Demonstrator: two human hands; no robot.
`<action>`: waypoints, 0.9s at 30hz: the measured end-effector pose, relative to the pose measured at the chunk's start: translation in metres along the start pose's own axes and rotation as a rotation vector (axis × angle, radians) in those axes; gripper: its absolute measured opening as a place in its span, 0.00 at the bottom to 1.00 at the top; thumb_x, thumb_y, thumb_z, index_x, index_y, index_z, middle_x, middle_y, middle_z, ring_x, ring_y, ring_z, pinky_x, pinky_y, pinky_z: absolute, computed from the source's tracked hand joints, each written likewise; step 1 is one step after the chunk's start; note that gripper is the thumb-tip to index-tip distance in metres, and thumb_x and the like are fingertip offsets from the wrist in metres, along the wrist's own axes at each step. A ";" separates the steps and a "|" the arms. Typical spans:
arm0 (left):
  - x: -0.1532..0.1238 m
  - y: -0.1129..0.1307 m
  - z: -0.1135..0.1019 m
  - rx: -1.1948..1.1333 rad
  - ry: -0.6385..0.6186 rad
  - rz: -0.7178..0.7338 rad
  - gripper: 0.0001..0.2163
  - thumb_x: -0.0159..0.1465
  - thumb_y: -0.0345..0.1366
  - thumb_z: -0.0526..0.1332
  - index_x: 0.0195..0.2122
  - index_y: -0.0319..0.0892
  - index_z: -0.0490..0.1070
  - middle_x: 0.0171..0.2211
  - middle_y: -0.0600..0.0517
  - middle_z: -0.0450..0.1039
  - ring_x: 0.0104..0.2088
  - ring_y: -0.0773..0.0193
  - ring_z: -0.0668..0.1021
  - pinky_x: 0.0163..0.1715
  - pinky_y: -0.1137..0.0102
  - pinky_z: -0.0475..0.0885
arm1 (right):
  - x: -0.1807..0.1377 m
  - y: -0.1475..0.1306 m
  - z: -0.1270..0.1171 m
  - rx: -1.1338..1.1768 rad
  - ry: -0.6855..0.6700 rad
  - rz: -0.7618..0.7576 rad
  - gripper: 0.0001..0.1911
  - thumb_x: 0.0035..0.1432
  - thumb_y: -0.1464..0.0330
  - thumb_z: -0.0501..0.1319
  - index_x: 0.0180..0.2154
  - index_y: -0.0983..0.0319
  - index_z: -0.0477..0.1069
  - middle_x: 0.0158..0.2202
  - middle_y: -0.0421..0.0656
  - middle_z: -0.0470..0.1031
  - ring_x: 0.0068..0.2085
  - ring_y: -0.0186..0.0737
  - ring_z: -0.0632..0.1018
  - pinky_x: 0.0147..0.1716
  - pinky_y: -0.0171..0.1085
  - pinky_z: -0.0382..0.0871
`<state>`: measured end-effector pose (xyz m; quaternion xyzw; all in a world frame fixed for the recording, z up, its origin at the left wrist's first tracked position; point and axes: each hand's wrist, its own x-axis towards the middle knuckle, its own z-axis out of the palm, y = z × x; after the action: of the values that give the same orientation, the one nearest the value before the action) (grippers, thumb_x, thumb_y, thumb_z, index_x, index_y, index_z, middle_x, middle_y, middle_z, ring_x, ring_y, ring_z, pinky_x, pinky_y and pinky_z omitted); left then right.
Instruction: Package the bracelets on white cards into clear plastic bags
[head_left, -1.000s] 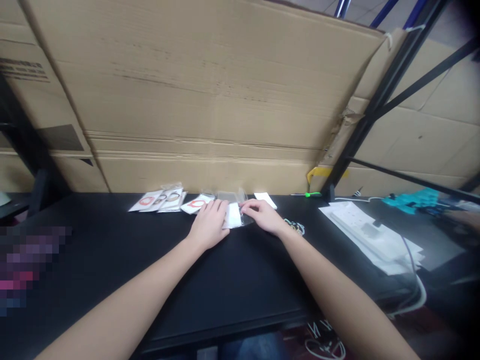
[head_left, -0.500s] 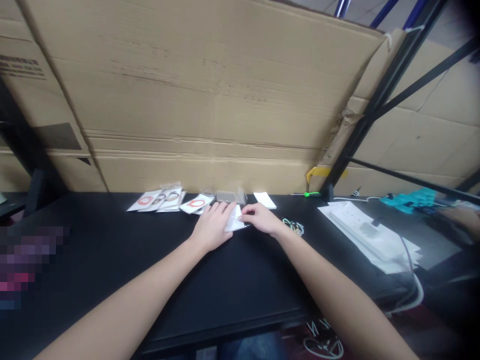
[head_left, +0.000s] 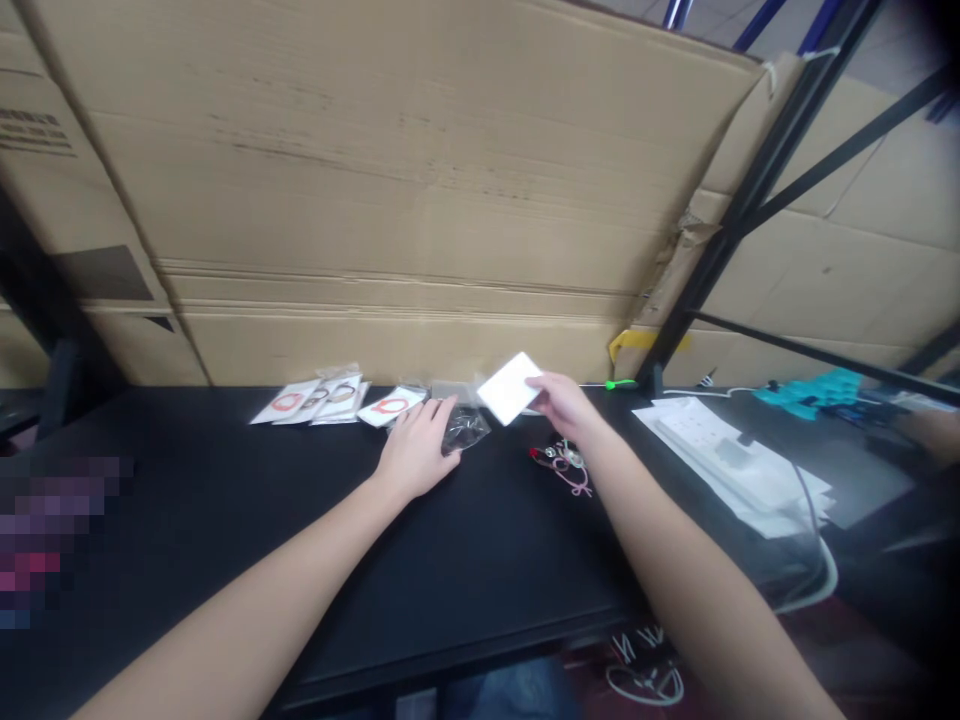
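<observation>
My right hand (head_left: pixel 564 404) holds a white card (head_left: pixel 510 388) lifted a little above the black table (head_left: pixel 450 560), pinched by its right edge. My left hand (head_left: pixel 416 452) rests on the table with its fingertips pressed on a clear plastic bag (head_left: pixel 465 428). A small pile of pink and red keychain trinkets (head_left: pixel 562 464) lies just below my right wrist. Flat packets with red rings (head_left: pixel 330 400) lie in a row to the left of my left hand.
Large cardboard boxes (head_left: pixel 390 190) stand along the back edge of the table. A white power strip on white sheets (head_left: pixel 739 460) lies at the right, with a teal object (head_left: pixel 806 390) beyond. A black rack post (head_left: pixel 720 230) slants up at the right. Another person's hand (head_left: pixel 930 425) shows at far right.
My right hand has pulled the white card out of the clear bag and raised it up and to the right. The trinkets beside my wrist now show. My left hand stays on the bag.
</observation>
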<state>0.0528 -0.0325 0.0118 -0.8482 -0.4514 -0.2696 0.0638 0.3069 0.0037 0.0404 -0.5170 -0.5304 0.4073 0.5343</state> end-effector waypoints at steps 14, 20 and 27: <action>-0.001 -0.003 0.003 -0.006 -0.030 0.032 0.30 0.56 0.38 0.60 0.60 0.43 0.54 0.48 0.45 0.66 0.49 0.50 0.69 0.52 0.55 0.62 | 0.090 0.030 -0.040 -0.514 0.283 0.305 0.31 0.38 0.67 0.72 0.46 0.70 0.69 0.50 0.63 0.71 0.53 0.59 0.71 0.46 0.46 0.67; 0.000 -0.002 0.004 0.000 -0.041 0.037 0.32 0.56 0.38 0.61 0.61 0.43 0.53 0.48 0.45 0.66 0.49 0.50 0.69 0.52 0.55 0.62 | 0.085 0.036 -0.017 -1.149 0.071 0.313 0.55 0.33 0.50 0.71 0.58 0.70 0.56 0.54 0.66 0.66 0.54 0.65 0.69 0.50 0.52 0.61; -0.002 -0.002 0.002 -0.004 -0.031 0.040 0.30 0.57 0.38 0.60 0.60 0.44 0.54 0.48 0.46 0.67 0.49 0.50 0.69 0.51 0.55 0.62 | 0.072 0.029 0.003 -1.309 0.088 0.240 0.40 0.43 0.55 0.67 0.53 0.69 0.61 0.47 0.62 0.71 0.49 0.62 0.73 0.44 0.49 0.65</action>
<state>0.0510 -0.0314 0.0088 -0.8612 -0.4349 -0.2560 0.0607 0.3147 0.0791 0.0220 -0.8061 -0.5849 0.0363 0.0823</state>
